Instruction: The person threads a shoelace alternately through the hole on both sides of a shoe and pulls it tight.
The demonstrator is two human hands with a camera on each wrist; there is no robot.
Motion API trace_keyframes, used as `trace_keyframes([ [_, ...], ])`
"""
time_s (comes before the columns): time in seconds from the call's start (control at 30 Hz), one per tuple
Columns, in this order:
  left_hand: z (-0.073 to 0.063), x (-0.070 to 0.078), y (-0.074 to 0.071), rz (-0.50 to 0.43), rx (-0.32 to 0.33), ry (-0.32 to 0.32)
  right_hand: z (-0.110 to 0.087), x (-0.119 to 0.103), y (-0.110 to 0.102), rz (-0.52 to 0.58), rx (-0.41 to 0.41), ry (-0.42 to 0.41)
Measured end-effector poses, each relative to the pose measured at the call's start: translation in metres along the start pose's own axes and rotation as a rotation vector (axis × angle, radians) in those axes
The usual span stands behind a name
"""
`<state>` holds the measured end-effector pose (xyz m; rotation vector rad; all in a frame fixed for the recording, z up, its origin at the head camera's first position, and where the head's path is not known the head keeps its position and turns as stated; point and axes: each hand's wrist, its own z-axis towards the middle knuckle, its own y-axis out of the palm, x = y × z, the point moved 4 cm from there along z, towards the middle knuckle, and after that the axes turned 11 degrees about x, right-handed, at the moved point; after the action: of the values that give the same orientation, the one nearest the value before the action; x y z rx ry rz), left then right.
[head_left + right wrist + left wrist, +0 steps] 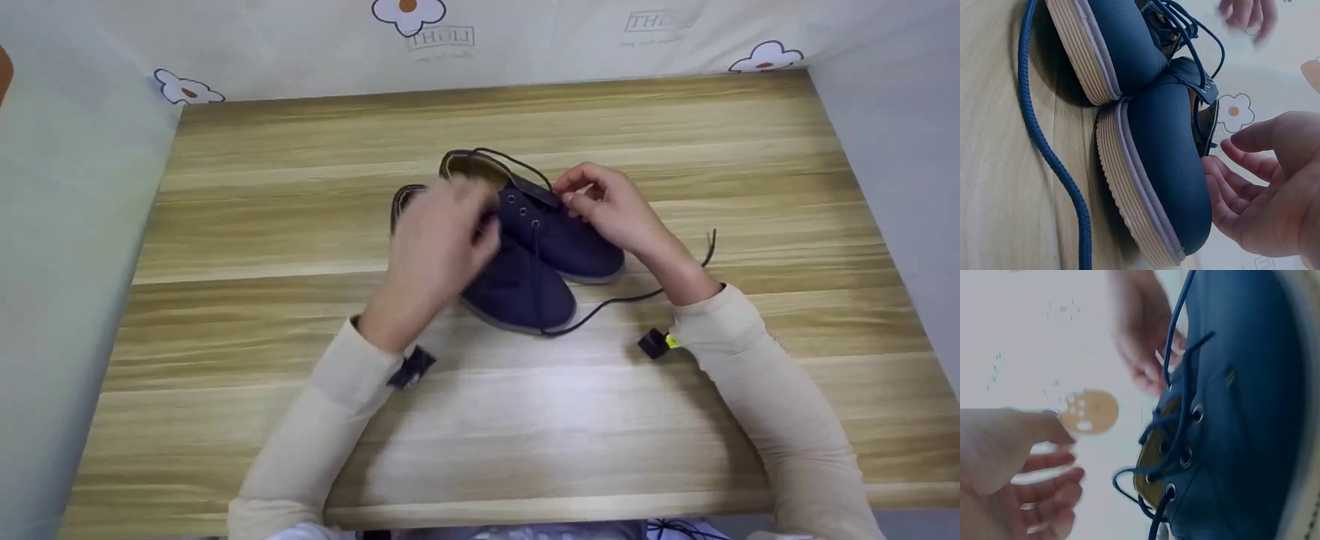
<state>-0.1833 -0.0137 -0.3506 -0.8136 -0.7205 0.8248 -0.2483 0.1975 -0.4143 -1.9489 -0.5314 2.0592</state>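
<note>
Two dark blue lace-up shoes stand side by side, a farther shoe and a nearer shoe. My left hand, blurred, hovers over the nearer shoe and hides much of it. Its fingers are loosely bent and hold nothing in the left wrist view. My right hand is at the farther shoe's eyelet flap. In the right wrist view its fingertips meet the shoe's upper, while thumb and forefinger stand slightly apart beside a short lace end. One lace trails from an eyelet across the nearer shoe.
The shoes stand on a wood-grain table. A pale cloth wall with flower prints rises behind its back edge. The lace's loose end lies right of the shoes, passing under the right wrist. Small black cameras hang at both wrists.
</note>
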Motion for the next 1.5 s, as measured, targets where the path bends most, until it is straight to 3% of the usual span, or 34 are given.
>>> trace_keyframes([
  [0.17,-0.021,0.019,0.018,0.084,-0.229,0.236,0.001,-0.001,-0.005,-0.017,0.023,-0.001],
  [0.3,-0.023,0.021,0.028,0.108,-0.263,0.284,0.001,-0.001,-0.004,-0.023,0.016,-0.009],
  [0.37,-0.02,0.02,0.026,0.06,-0.25,0.264,0.001,-0.001,-0.003,-0.017,0.01,-0.013],
  [0.47,-0.01,0.018,0.014,-0.101,-0.185,0.191,0.001,-0.001,-0.002,-0.008,0.004,-0.02],
  [0.53,0.0,0.019,0.003,-0.237,-0.091,0.166,0.001,-0.001,-0.002,-0.006,0.002,-0.026],
  [0.6,0.009,0.02,-0.007,-0.347,0.029,0.18,0.001,-0.001,-0.002,-0.006,0.004,-0.031],
  [0.7,0.021,0.021,-0.012,-0.408,0.142,0.219,0.0,-0.001,-0.002,-0.005,0.015,-0.035],
  [0.77,0.027,0.02,-0.009,-0.415,0.128,0.19,0.0,-0.001,-0.001,-0.006,0.018,-0.044],
  [0.93,0.034,0.008,0.011,-0.438,-0.022,0.018,-0.005,-0.006,0.002,-0.043,0.042,-0.097],
  [1.03,0.035,0.002,0.019,-0.449,-0.029,-0.04,-0.008,-0.01,0.004,-0.093,0.061,-0.147],
  [1.2,0.035,-0.006,0.029,-0.442,-0.044,-0.078,-0.011,-0.014,0.01,-0.139,0.045,-0.189],
  [1.5,0.033,-0.011,0.034,-0.428,-0.048,-0.09,-0.011,-0.015,0.02,-0.093,-0.012,-0.129],
])
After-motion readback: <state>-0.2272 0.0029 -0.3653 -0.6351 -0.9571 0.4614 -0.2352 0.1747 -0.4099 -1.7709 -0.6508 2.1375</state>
